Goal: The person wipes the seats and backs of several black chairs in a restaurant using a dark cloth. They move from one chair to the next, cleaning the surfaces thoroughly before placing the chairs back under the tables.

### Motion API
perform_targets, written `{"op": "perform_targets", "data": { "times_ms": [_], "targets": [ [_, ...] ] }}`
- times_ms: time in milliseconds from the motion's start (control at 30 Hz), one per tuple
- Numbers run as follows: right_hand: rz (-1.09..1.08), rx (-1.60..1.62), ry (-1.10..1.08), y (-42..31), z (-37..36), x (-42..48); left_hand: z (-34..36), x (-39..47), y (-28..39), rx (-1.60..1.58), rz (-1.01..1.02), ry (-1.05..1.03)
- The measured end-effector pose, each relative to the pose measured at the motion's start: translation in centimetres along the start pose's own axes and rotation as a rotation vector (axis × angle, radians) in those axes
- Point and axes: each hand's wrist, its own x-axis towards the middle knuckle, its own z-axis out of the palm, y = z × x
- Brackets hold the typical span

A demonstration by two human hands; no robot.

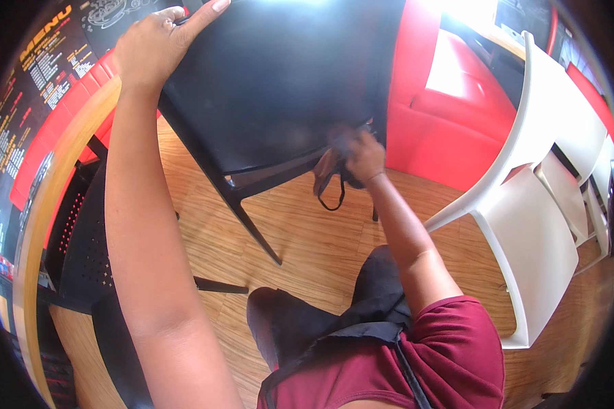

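A black chair [276,87] stands right before me, its smooth dark panel filling the upper middle. My left hand [156,43] rests at the upper left edge of the panel, thumb stretched out; whether its fingers grip the edge is hard to see. At the lower right corner of the panel is my right hand [363,153], blurred and bunched around something dark, perhaps a cloth. Beside and below that hand hangs a brownish cloth or bag [325,168] with a black loop [332,207].
White plastic chairs [527,245] stand at the right. A red padded bench [440,138] is behind the black chair. At the left are a wood-edged table [71,128], a perforated black chair [87,245] and a menu wall [46,61]. Wooden flooring [307,250] lies below.
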Motion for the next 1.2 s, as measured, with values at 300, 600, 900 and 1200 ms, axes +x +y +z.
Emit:
{"op": "perform_targets", "data": {
  "times_ms": [300, 600, 900, 1200],
  "targets": [
    [0.817, 0.994, 0.052, 7.8, -6.1, 4.2, 1.0, 0.1, -0.7, -0.019, 0.005, 0.061],
    [0.062, 0.115, 0.325, 3.2, -3.7, 9.2, 0.9, 0.1, -0.9, -0.011, 0.041, 0.075],
    [0.275, -0.365, -0.192, 2.4, -0.9, 5.5, 2.0, 0.0, -2.3, -0.064, 0.067, 0.275],
    [0.329, -0.339, -0.494, 2.2, -3.1, 7.3, 1.8, 0.0, -2.4, -0.039, 0.059, 0.149]
  ]
}}
